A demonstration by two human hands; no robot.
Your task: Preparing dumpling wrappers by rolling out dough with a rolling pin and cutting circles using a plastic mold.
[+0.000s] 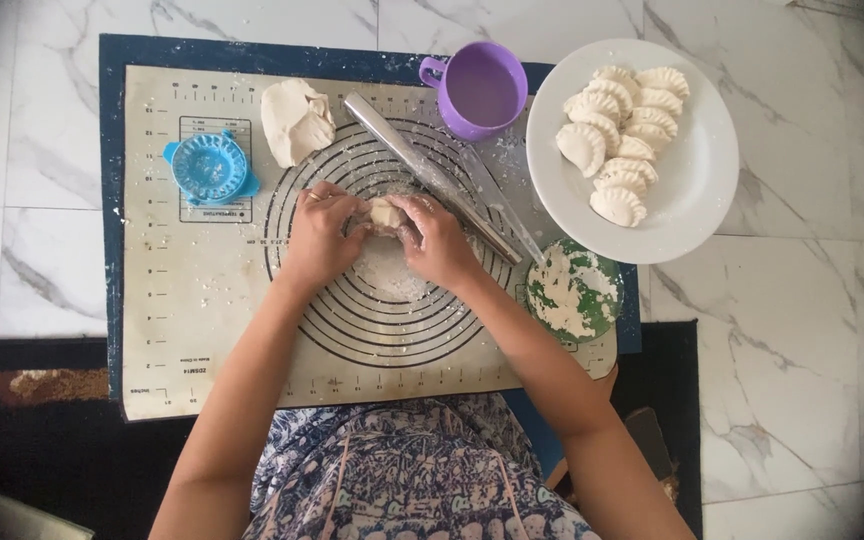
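Both my hands meet over the middle of a beige baking mat [182, 330] printed with black rings. My left hand [320, 238] and my right hand [439, 240] pinch a small pale piece of dough [384, 213] between their fingertips. A larger lump of dough [295, 120] lies on the mat above my left hand. A metal rolling pin [430, 175] rests slantwise just right of my right hand. A blue round dumpling press [210, 168] sits at the mat's left.
A purple cup [481, 90] stands at the mat's top edge. A white plate [692, 190] holding several folded dumplings [620, 140] sits on the marble floor at right. A green bowl of flour [574, 292] is below the plate. Loose flour dusts the mat.
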